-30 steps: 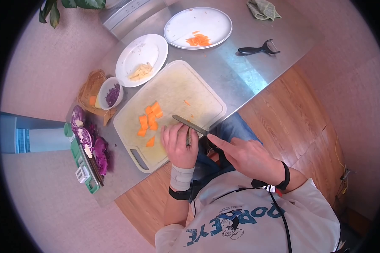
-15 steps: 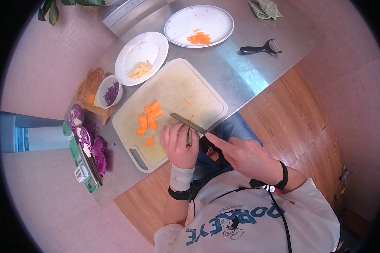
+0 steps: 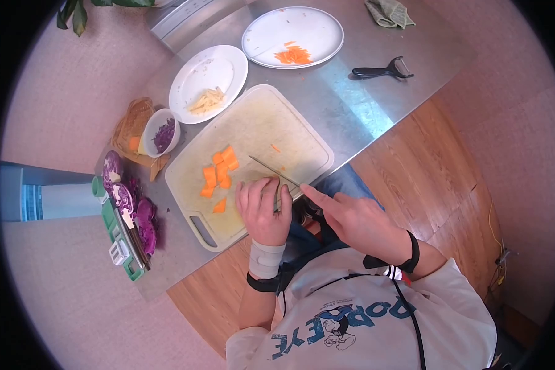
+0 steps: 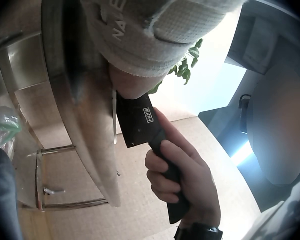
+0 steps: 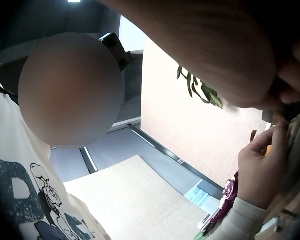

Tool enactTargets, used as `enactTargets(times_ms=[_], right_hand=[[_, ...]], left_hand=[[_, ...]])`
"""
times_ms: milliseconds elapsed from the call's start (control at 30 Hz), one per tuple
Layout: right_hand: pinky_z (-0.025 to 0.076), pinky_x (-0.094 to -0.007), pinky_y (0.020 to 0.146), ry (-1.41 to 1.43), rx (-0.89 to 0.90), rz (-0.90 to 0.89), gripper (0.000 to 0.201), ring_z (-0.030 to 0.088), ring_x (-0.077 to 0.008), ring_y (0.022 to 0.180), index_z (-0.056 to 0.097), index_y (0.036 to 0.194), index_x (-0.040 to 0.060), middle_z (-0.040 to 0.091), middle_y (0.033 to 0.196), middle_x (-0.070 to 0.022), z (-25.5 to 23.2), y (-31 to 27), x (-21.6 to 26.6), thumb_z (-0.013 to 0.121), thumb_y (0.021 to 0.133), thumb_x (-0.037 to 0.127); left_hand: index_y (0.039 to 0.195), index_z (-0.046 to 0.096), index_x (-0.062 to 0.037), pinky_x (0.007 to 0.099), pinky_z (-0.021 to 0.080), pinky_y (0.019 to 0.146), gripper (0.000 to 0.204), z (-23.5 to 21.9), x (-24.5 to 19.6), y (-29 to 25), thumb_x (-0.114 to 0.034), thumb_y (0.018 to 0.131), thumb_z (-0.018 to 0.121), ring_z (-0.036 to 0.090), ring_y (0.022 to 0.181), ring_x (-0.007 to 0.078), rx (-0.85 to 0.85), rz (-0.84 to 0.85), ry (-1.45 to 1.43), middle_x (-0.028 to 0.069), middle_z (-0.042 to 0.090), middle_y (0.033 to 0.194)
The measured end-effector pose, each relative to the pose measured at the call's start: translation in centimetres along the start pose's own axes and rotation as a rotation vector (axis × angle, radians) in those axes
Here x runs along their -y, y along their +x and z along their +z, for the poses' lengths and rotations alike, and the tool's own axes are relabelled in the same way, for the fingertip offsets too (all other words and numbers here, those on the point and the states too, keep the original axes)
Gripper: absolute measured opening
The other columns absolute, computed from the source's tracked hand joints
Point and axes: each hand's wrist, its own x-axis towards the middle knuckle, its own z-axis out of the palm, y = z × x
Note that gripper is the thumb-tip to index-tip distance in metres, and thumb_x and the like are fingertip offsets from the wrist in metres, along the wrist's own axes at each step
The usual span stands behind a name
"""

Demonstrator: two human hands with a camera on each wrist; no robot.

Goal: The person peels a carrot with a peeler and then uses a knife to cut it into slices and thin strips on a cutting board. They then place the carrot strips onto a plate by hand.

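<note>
In the head view, the right hand (image 3: 365, 222) grips a dark knife (image 3: 272, 169), its index finger laid along the blade. The left wrist view shows the black handle (image 4: 172, 197) in the curled right hand (image 4: 187, 175) and the wide blade (image 4: 139, 120) beside the left hand. Bent over the near edge of the cutting board (image 3: 253, 123), the left hand (image 3: 265, 213) holds a small vegetable piece, mostly hidden by fingers and blade. Several orange chunks (image 3: 209, 177) lie on the board, left of the left hand. In the right wrist view, the left hand's (image 5: 262, 172) fingertips meet close to the blade.
Behind the board stand a plate with pale strips (image 3: 233, 57) and an oval plate with orange shreds (image 3: 317, 54). A bowl (image 3: 148, 139), a basket (image 3: 124, 131) and purple cabbage (image 3: 145, 225) are at left. A peeler (image 3: 373, 73) and cloth (image 3: 390, 12) lie at right.
The knife has tilted so that its blade shows nearly edge-on, and its tip has risen slightly away from the person. The left hand has barely moved.
</note>
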Motion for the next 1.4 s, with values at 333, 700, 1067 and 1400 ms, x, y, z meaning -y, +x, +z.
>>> enactTargets(times_ms=[333, 700, 1067, 1400], right_hand=[[0.054, -0.0449, 0.059, 0.055, -0.055, 0.003, 0.066, 0.065, -0.0342, 0.064, 0.05, 0.159, 0.0161, 0.061, 0.077, -0.0131, 0.0, -0.1, -0.4, 0.066, 0.097, 0.002], [0.054, -0.045, 0.056, -0.012, -0.044, -0.025, 0.068, 0.064, -0.0328, 0.06, 0.053, 0.156, 0.0131, 0.062, 0.076, -0.0118, 0.4, -0.3, -0.3, 0.07, 0.091, 0.006], [0.054, -0.0448, 0.057, 0.016, -0.055, -0.018, 0.067, 0.064, -0.0321, 0.061, 0.053, 0.156, 0.0143, 0.062, 0.076, -0.0114, 0.4, -0.9, -0.2, 0.07, 0.092, 0.006], [0.052, -0.0434, 0.058, 0.025, 0.005, -0.002, 0.068, 0.063, -0.0317, 0.062, 0.052, 0.158, 0.0185, 0.061, 0.076, -0.0104, -0.4, -1.6, 0.4, 0.067, 0.094, 0.002]], left_hand=[[0.111, 0.077, -0.006, 0.0555, 0.042, 0.114, 0.022, 0.1, 0.0, 0.0, -0.01, 0.09, 0.078, 0.064, 0.11, 0.0326, -0.003, 0.003, 0.006, 0.0086, 0.069, 0.112], [0.109, 0.076, -0.0049, 0.0555, 0.042, 0.114, 0.021, 0.1, 0.1, -0.1, -0.01, 0.089, 0.079, 0.064, 0.11, 0.0334, -0.018, 0.012, 0.007, 0.0093, 0.07, 0.114], [0.107, 0.075, -0.0041, 0.0558, 0.042, 0.114, 0.02, 0.3, 0.3, -0.3, -0.01, 0.088, 0.079, 0.064, 0.109, 0.0336, -0.032, 0.018, 0.011, 0.0098, 0.07, 0.113], [0.103, 0.074, -0.0014, 0.0564, 0.042, 0.114, 0.019, 0.4, 0.3, -0.4, -0.007, 0.086, 0.079, 0.064, 0.11, 0.0356, -0.045, 0.017, -0.007, 0.0116, 0.07, 0.112]])
